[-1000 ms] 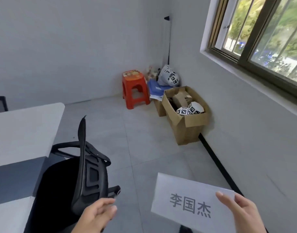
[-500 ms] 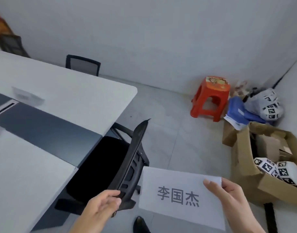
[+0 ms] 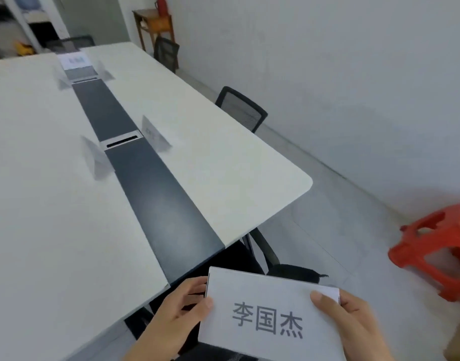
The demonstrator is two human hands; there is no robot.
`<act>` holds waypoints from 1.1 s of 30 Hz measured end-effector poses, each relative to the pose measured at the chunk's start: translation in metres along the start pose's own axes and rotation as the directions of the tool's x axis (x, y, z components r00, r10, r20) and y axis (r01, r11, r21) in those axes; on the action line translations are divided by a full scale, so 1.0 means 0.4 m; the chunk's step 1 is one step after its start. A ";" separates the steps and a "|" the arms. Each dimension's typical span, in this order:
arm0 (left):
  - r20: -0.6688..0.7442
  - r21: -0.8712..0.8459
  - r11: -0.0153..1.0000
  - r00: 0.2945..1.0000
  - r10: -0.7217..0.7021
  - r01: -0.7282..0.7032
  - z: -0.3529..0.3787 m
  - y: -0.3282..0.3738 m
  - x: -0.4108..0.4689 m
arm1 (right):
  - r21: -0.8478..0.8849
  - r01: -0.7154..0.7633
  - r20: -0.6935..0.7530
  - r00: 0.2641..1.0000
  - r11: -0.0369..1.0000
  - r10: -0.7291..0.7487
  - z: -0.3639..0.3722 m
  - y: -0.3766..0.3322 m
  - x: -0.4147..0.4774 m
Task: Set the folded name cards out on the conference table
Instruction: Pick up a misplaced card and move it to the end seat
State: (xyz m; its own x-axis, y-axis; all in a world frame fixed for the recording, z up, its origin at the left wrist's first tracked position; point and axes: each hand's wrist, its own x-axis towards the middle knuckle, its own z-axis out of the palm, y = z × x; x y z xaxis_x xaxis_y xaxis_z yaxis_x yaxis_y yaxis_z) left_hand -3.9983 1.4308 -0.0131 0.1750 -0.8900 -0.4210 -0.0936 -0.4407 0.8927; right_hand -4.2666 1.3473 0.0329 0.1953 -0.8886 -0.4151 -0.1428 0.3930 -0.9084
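Observation:
A white folded name card (image 3: 268,303) with three dark printed characters is held low in front of me, just off the near end of the conference table (image 3: 54,204). My left hand (image 3: 176,313) grips its left edge and my right hand (image 3: 353,321) grips its right edge. On the table stand folded cards: one right of the dark centre strip (image 3: 154,134), one left of it (image 3: 94,158), and more, blurred, at the far end (image 3: 76,62).
A black chair (image 3: 265,251) is tucked under the table's near end, below the card. Another black chair (image 3: 240,109) stands along the right side and one more further back (image 3: 166,52). A red plastic stool (image 3: 432,248) sits on the floor at right.
The view has swung left from the room's corner to the table. My left hand has come up from near the chair back and taken the card's left edge.

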 end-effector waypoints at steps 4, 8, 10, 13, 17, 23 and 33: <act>-0.107 -0.183 0.983 0.994 -0.035 0.014 0.029 0.028 0.069 | -0.093 -0.034 0.174 0.983 0.995 0.050 0.004 -0.049 0.192; -0.315 -0.316 0.949 0.941 -0.123 0.019 0.069 0.067 0.139 | -0.238 -0.036 0.506 0.848 0.971 0.155 -0.011 -0.111 0.409; -0.395 -0.334 0.942 0.905 -0.156 0.016 0.089 0.084 0.171 | -0.367 0.031 0.663 0.710 0.930 0.238 -0.015 -0.150 0.510; -0.435 -0.307 0.952 0.889 -0.144 0.004 0.117 0.113 0.207 | -0.526 0.227 0.785 0.501 0.820 0.365 0.018 -0.191 0.629; -0.534 -0.266 0.964 0.830 -0.161 0.016 0.129 0.142 0.235 | -0.545 0.489 0.838 0.343 0.681 0.424 0.137 -0.213 0.703; -0.763 -0.296 0.955 0.609 -0.217 -0.030 0.056 0.101 0.271 | -0.470 0.684 0.879 0.301 0.559 0.370 0.305 -0.197 0.756; -0.847 0.021 0.842 0.458 -0.272 0.539 -0.205 -0.262 0.460 | -0.552 0.825 0.833 0.538 0.122 0.129 0.599 -0.153 0.914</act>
State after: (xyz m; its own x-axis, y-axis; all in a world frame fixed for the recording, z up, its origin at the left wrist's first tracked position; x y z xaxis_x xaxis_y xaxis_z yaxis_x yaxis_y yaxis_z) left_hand -3.8761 1.3229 -0.1709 0.9353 -0.1887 -0.2993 -0.0051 -0.8530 0.5219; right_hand -3.9541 1.0553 -0.0753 0.8947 -0.2302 -0.3827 -0.3918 -0.8159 -0.4252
